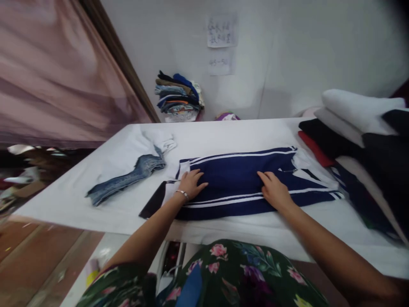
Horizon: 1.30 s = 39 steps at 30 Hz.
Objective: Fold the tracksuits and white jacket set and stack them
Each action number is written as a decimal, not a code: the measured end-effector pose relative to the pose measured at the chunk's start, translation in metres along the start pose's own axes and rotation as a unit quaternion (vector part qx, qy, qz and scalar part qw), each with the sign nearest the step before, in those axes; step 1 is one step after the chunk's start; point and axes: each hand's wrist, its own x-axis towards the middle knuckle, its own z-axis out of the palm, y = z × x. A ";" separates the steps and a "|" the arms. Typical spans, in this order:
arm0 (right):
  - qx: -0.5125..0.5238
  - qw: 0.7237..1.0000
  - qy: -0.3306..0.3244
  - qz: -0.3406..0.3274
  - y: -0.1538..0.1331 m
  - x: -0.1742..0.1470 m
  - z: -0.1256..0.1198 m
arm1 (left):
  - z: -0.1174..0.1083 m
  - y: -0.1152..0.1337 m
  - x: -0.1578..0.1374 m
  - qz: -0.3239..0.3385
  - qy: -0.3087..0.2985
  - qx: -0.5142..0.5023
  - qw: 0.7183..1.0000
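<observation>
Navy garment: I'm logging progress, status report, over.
Left hand, right hand: both on navy garment. Laid out on white table. Clothes pile close to garment's right end.

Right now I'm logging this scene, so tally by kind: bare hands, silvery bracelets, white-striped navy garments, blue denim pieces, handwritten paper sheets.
Bare hands, left hand and right hand: 2
Silvery bracelet: 1
White-striped navy cloth garment: 1
Crumpled blue denim piece: 1
White handwritten paper sheets, upper sheet and lower sheet: 2
Total: 7
</observation>
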 end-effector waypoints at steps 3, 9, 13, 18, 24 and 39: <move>-0.016 0.999 0.036 -0.002 0.009 -0.003 0.000 | 0.000 0.001 -0.003 -0.005 -0.009 -0.003 1.000; -0.017 0.999 -0.004 -0.047 0.017 -0.019 0.014 | 0.003 0.000 -0.009 0.001 -0.014 -0.014 1.000; -0.010 0.999 -0.001 -0.043 0.022 -0.027 0.018 | 0.006 0.001 -0.010 0.006 -0.008 -0.017 1.000; -0.016 0.997 -0.007 -0.071 0.031 -0.030 0.024 | 0.011 0.004 -0.013 -0.011 0.030 -0.017 0.999; 0.070 0.974 0.130 -0.170 0.000 -0.015 -0.001 | 0.013 0.008 -0.017 -0.016 0.076 -0.014 0.997; -0.055 0.981 0.001 -0.189 -0.026 0.004 0.063 | -0.009 -0.013 -0.015 -0.170 0.158 -0.149 0.961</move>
